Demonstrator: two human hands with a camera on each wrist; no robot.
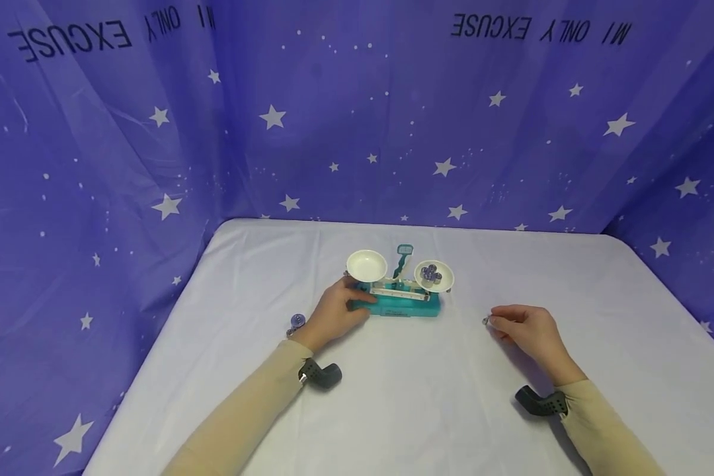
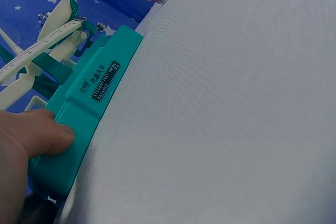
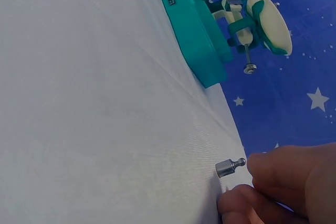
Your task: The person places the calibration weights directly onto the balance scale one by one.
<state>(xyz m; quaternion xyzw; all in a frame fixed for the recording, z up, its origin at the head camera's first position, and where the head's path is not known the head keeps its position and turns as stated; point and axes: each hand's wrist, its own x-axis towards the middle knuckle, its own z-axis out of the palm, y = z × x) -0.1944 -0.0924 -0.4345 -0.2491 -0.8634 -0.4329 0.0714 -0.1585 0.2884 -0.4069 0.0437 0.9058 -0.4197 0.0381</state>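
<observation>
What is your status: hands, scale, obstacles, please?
Left hand gripping scale. Right hand at small weight, grip unclear. Shiny pieces in right-hand pan. No obstacle seen between weight and scale.

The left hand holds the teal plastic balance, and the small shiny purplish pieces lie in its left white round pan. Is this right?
The side is wrong: the small shiny purplish pieces lie in the right white round pan, as the head view shows. The left hand holds the teal plastic balance.

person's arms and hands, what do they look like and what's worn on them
The left sleeve and right sleeve are long, plain beige. A bent black device with small holes sits at each wrist. Neither hand is gloved.
</observation>
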